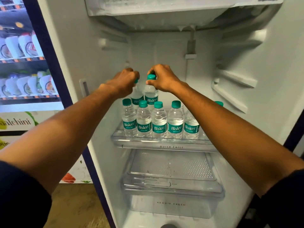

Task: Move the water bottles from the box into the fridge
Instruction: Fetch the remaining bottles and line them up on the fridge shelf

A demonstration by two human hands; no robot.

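Both my arms reach into the open fridge. My left hand [125, 80] grips the green cap of a clear water bottle [137, 95], and my right hand [162, 78] pinches the cap of a second bottle [151, 94] right beside it. Both bottles are held above and behind the front row. Several water bottles [159, 121] with green caps and teal labels stand upright in a row on the clear shelf [164, 143] marked QUICK CHILL. One more green cap [219, 103] peeks out behind my right forearm. The box is out of view.
A clear vegetable drawer [171, 204] sits below the shelf under a transparent cover. The frosted freezer compartment [164, 9] hangs above. Shelf rails line the fridge's right wall [233, 86]. A lit vending machine [24, 55] stands to the left.
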